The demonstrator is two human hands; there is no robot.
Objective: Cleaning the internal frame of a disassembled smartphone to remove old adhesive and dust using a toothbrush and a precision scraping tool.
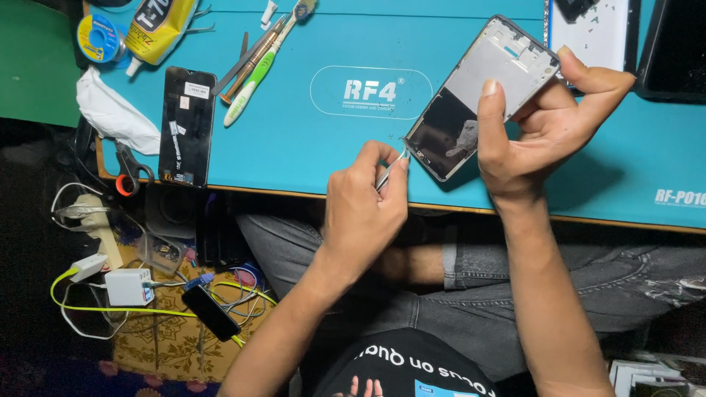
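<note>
1. The right hand held a phone frame tilted above the teal worktop, its fingers clamped on the frame's edges, thumb across the inner face and the others wrapped behind.
2. The left hand had its fingers pinched together on a slim metal tool, probably tweezers, with the tip at the frame's lower corner, touching it or just short of it; I could not tell which.
3. The frame's upper part showed a pale metal midplate, the lower part a dark patch with pale residue.
4. Risk, as I judged it: the tip sat at a thin corner, so a hard push or a slip could have scratched the dark area or bent the frame edge.
5. The frame was held in the air by one hand only; a sideways prying force could have twisted it out of that grip and dropped it onto the worktop.
6. A slip of the tool toward the right thumb could have pricked it, since the thumb lay near the tip's line.
7. Well apart on the left lay a black display panel, a green-handled tool, a yellow glue tube, scissors and a crumpled white cloth
</note>
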